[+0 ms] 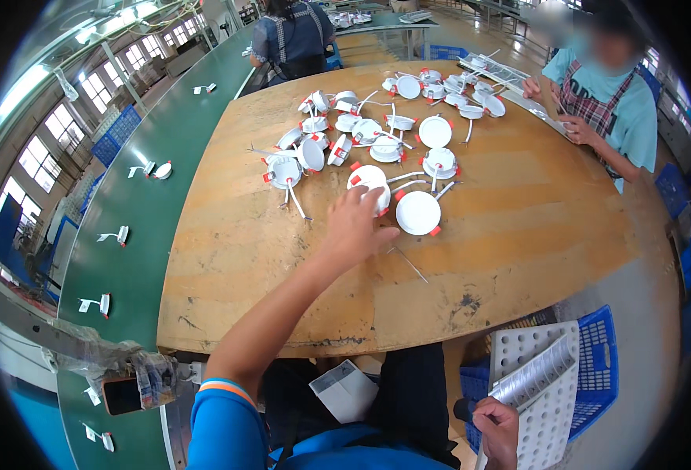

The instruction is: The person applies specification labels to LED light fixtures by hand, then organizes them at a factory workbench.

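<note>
My left hand (pixel 355 223), spread, partly covers a white lamp (pixel 367 175); more lamps (pixel 366 130) crowd beyond. My right hand (pixel 497 427) curls near perforated board (pixel 545 427), grip unclear.

no text, number or sign legible, small white tags (pixel 84 306) hung from the wires of white lamps (pixel 105 305) spaced along the green conveyor belt (pixel 145 251), several close to its left edge, any print on them too small to make out, wording and figures unreadable throughout, as they stood
</note>
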Demonstrator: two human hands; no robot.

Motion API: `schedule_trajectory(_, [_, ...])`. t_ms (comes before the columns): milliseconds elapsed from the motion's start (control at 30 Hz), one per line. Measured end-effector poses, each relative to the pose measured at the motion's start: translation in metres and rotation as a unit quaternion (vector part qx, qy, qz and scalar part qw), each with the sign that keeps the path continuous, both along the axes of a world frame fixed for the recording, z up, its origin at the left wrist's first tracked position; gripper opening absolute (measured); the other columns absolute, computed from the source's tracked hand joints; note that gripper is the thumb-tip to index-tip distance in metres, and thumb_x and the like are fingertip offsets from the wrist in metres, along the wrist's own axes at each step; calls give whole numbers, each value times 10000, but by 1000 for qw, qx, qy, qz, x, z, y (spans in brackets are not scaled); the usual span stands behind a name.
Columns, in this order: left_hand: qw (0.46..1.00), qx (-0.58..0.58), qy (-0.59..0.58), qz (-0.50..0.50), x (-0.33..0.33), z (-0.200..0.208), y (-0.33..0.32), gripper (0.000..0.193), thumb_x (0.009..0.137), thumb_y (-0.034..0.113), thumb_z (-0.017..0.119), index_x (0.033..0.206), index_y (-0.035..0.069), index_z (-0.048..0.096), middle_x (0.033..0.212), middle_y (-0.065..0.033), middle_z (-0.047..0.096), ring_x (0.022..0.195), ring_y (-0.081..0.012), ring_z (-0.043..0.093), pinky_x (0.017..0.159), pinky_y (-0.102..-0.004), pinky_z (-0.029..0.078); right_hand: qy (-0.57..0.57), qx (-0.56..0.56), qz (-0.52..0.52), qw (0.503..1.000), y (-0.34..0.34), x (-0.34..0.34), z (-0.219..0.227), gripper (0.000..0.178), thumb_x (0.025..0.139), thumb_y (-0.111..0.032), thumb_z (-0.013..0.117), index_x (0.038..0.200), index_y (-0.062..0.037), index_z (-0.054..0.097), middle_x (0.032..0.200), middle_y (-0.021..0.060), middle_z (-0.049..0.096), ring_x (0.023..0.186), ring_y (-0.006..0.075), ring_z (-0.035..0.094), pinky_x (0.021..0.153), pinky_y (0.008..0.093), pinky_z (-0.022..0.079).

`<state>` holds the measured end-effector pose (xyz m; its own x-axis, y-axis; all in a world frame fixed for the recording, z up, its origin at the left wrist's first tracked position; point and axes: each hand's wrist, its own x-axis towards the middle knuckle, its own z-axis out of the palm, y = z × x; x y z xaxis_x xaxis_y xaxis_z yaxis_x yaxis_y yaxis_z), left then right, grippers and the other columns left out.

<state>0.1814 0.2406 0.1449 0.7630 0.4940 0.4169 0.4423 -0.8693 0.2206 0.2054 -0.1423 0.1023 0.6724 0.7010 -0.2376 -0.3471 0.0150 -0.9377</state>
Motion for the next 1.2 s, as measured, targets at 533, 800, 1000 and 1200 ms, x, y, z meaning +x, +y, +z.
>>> schedule_trajectory(533, [836, -397, -316, 208, -43, -15, 215, 289, 838, 314, 512, 829, 55, 640, 686, -1, 479, 524, -83, 372, 498, -222, 325, -19, -93, 16, 995, 1, -2, -2, 50, 730, 0, 618, 770, 28, 610, 750, 53, 550, 716, 102, 516, 652, 208, 394])
schedule_trajectory(800, [881, -245, -387, 117, -28, 46, 164, 280, 778, 236, 601, 898, -15, 629, 787, -53, 616, 733, -103, 538, 684, -231, 405, -1, -91, 3, 996, 11, -11, 22, 39, 714, 44, 602, 752, 37, 596, 768, 70, 541, 690, 118, 525, 608, 217, 422])
schedule_trajectory(1000, [822, -391, -411, -56, -54, 81, 98, 182, 842, 201, 520, 805, 25, 547, 746, -103, 610, 691, -166, 596, 694, -278, 452, -14, -98, 27, 995, 12, -21, 16, 60, 672, 47, 597, 727, 28, 585, 754, 54, 515, 691, 112, 495, 642, 215, 389])
schedule_trajectory(1200, [769, -504, -393, -9, -98, 51, 29, 161, 858, 175, 483, 813, 25, 519, 707, -75, 577, 582, -150, 575, 524, -260, 469, -87, -69, 84, 990, 14, -34, 21, 49, 668, 30, 598, 713, 20, 581, 745, 48, 509, 724, 124, 475, 667, 230, 370])
